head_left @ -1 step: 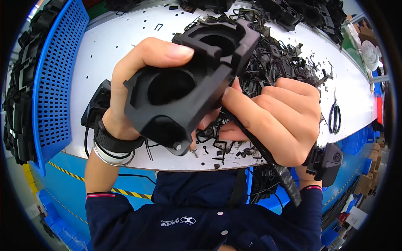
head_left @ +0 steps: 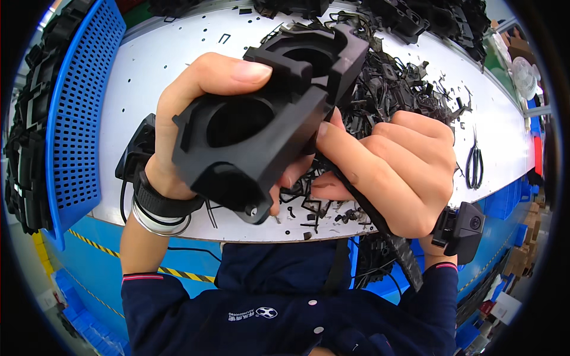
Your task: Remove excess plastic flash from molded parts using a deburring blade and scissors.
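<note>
My left hand [head_left: 196,113] is closed round a black moulded plastic part [head_left: 279,136] with two large round openings, its thumb on top and fingertips showing underneath. The part is held tilted above the table, with a small metal-coloured spot at its near corner. Against the part's right side, my right hand [head_left: 392,169] is closed on a slim tool with a black wrapped handle [head_left: 389,237], which slants down toward my body. The tool's working end is hidden behind the part and my fingers, so its kind does not show.
Black plastic scraps [head_left: 398,83] are heaped behind my right hand on the white table [head_left: 154,65]. Black-handled scissors [head_left: 474,163] lie at the right. A blue perforated basket [head_left: 80,118] stands at the left. More black parts [head_left: 439,24] are piled at the back right.
The plastic part has tilted slightly, its near end shifting a little left and down. The tool's handle end has moved slightly. Both hands keep their hold.
</note>
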A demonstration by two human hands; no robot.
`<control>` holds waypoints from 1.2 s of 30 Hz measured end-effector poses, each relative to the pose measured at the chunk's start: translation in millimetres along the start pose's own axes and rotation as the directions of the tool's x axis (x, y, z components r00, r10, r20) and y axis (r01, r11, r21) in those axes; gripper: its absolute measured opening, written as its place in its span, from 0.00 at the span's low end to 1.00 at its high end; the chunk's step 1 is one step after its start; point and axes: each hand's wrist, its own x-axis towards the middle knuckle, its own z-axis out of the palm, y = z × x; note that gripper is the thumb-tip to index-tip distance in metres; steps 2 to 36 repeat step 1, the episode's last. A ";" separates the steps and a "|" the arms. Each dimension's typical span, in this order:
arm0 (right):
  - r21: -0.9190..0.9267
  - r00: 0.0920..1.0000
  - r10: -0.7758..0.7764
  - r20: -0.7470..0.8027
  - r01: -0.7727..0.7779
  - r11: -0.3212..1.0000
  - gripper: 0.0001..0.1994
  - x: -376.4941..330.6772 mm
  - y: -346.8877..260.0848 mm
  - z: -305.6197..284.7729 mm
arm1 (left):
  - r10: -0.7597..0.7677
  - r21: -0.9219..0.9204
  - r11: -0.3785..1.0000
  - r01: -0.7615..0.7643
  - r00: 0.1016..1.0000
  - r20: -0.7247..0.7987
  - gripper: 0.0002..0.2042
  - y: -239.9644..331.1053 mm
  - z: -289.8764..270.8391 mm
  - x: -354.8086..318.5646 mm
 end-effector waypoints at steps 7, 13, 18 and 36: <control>0.018 1.000 0.016 0.005 -0.016 1.000 0.19 -1.1 -1.2 -2.7 | -0.004 0.000 1.000 0.004 1.000 0.008 0.40 0.0 -0.1 0.7; 0.018 1.000 0.016 0.005 -0.016 1.000 0.19 -1.1 -1.2 -2.7 | -0.004 0.000 1.000 0.004 1.000 0.008 0.40 0.0 -0.1 0.7; 0.018 1.000 0.016 0.005 -0.016 1.000 0.19 -1.1 -1.2 -2.7 | -0.004 0.000 1.000 0.004 1.000 0.008 0.40 0.0 -0.1 0.7; 0.018 1.000 0.016 0.005 -0.016 1.000 0.19 -1.1 -1.2 -2.7 | -0.004 0.000 1.000 0.004 1.000 0.008 0.40 0.0 -0.1 0.7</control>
